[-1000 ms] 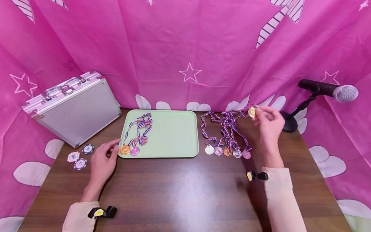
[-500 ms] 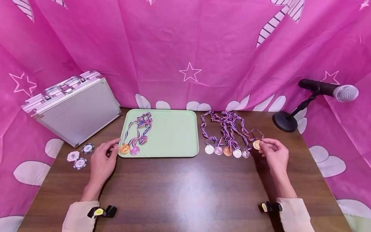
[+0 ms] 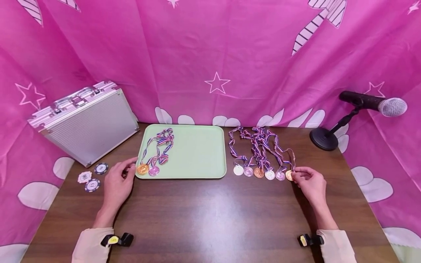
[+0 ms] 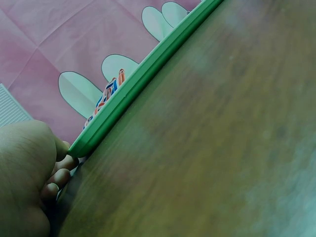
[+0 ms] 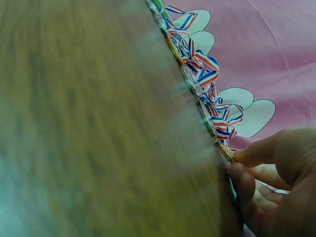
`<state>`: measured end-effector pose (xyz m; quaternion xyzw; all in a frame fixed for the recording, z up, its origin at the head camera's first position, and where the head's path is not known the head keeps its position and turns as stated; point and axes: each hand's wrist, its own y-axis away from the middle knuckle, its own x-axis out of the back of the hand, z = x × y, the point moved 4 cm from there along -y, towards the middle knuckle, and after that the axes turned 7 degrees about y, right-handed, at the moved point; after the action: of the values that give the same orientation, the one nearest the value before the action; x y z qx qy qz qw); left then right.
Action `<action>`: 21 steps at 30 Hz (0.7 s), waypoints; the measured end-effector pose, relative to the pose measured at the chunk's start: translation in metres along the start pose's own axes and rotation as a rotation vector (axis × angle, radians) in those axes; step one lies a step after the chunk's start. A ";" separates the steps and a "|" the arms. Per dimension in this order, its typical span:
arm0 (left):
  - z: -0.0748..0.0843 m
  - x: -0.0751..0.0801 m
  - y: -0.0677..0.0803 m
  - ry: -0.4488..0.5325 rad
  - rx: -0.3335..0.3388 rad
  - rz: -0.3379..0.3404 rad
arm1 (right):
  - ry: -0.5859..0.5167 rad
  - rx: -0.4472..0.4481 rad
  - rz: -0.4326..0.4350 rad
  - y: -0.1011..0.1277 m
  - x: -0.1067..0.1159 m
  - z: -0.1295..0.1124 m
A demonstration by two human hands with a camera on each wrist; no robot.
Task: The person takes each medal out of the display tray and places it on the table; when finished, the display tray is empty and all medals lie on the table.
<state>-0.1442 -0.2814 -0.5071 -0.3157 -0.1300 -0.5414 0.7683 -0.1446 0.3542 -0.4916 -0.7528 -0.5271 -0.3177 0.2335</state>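
My right hand point(image 3: 310, 182) pinches the edge of a gold medal point(image 3: 289, 175) between thumb and fingers, at the right end of a row of several medals. In the right wrist view the gold medal point(image 5: 225, 151) sits low at the table surface, its striped ribbon running back. Silver, pinkish and bronze medals point(image 3: 258, 172) make up the row, their ribbons point(image 3: 260, 142) bunched behind. My left hand point(image 3: 119, 180) holds the left front corner of a green tray point(image 3: 197, 153), thumb at the rim point(image 4: 81, 147). On the tray lie a gold medal point(image 3: 142, 169) and a pinkish medal point(image 3: 154, 170) with ribbons.
A silver case point(image 3: 88, 124) stands at the back left, with several poker chips point(image 3: 92, 185) in front of it. At the back right a microphone point(image 3: 371, 102) rests on a black stand point(image 3: 323, 138). A pink curtain point(image 3: 184, 54) hangs behind the table point(image 3: 210, 219).
My right hand has brought the gold medal down from the back and slightly left, into line with the other medals. Its ribbon now lies on the table. The left hand stays at the tray.
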 end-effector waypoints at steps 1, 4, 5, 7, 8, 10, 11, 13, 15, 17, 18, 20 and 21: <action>0.000 -0.001 0.000 0.001 0.001 -0.003 | 0.024 0.006 0.012 0.000 0.000 0.000; 0.000 -0.001 -0.001 0.006 0.001 -0.004 | 0.075 0.025 0.045 0.000 0.000 0.002; 0.000 -0.001 -0.001 0.006 0.000 -0.004 | 0.076 0.031 0.053 0.000 0.000 0.001; 0.000 0.000 -0.001 0.007 0.005 -0.006 | 0.069 0.038 0.063 0.000 0.000 0.001; 0.000 0.000 -0.001 0.004 0.007 -0.006 | 0.063 0.037 0.067 0.000 -0.001 0.002; 0.000 0.000 -0.001 0.000 0.014 -0.009 | 0.044 0.027 0.078 0.001 -0.001 0.002; -0.001 0.000 -0.001 -0.002 0.016 -0.010 | 0.032 0.023 0.084 0.002 -0.001 0.003; -0.001 0.000 0.000 -0.003 0.019 -0.011 | 0.000 0.010 0.103 0.004 0.000 0.004; -0.002 0.000 0.000 -0.001 0.021 -0.011 | -0.038 -0.004 0.140 0.007 0.000 0.005; -0.002 0.000 0.000 0.001 0.020 -0.010 | -0.089 -0.009 0.186 0.010 0.001 0.004; -0.002 0.000 0.000 0.002 0.020 -0.010 | -0.117 -0.007 0.209 0.011 0.001 0.002; -0.002 0.000 0.000 0.003 0.021 -0.008 | -0.163 0.008 0.251 0.013 0.001 -0.002; -0.002 0.000 0.000 0.003 0.021 -0.008 | -0.187 0.021 0.264 0.014 0.000 -0.005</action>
<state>-0.1443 -0.2823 -0.5085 -0.3064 -0.1357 -0.5434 0.7697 -0.1323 0.3460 -0.4884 -0.8393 -0.4462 -0.2073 0.2312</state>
